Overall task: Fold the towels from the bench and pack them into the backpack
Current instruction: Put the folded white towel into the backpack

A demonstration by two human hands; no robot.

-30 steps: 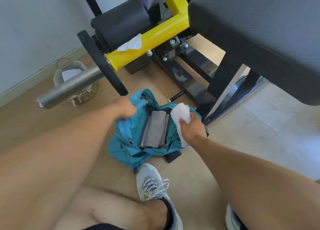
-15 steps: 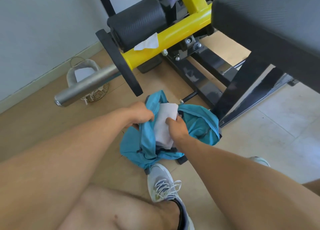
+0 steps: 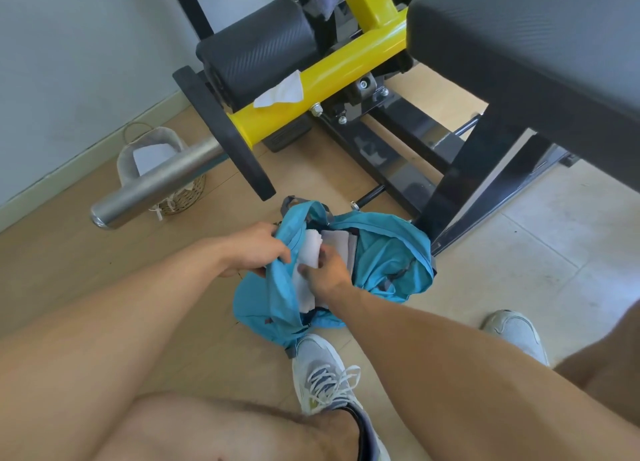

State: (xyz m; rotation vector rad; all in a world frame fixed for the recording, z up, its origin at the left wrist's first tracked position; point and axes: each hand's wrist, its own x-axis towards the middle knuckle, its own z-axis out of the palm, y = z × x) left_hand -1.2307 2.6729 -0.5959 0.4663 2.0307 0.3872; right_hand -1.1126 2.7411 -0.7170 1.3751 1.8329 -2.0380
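The blue backpack [image 3: 374, 263] lies slumped on the floor by the foot of the weight bench, its mouth gaping upward. The left hand [image 3: 249, 249] grips the near-left rim of the opening, fingers curled over the fabric and holding it back. The right hand [image 3: 325, 270] is inside the mouth, on a folded white towel [image 3: 308, 252] that is already partly in the bag; its fingers appear curled round the towel's edge, though they are turned away from the camera and the grip itself is hard to make out. The towel's long axis runs from the near end of the opening toward the far end, along the bag's length, and it sits on the left side, just beside a grey towel [image 3: 341, 244] already packed. The right hand is directly on the towel, so the seating push down into the bag looks to be its job, while the left hand holds the mouth wide.
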